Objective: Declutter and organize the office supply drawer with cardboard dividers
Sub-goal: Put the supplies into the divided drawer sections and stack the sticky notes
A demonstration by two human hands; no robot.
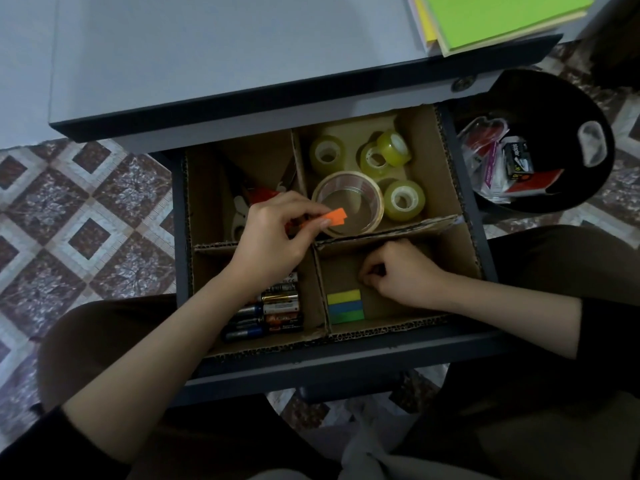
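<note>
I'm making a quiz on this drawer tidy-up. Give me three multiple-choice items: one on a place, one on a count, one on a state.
1. Where do the batteries lie?
A. near-left compartment
B. a glass jar
C. a wall shelf

2. How many tape rolls are in the far-right compartment?
A. two
B. five
C. nine

3. What is the left hand doing?
A. lying flat, empty
B. pinching an orange strip
C. gripping a stapler

Answers: 1 A, they are stacked in that section; 2 B, four small rolls plus one large; 3 B, thumb and finger pinch the strip.
</note>
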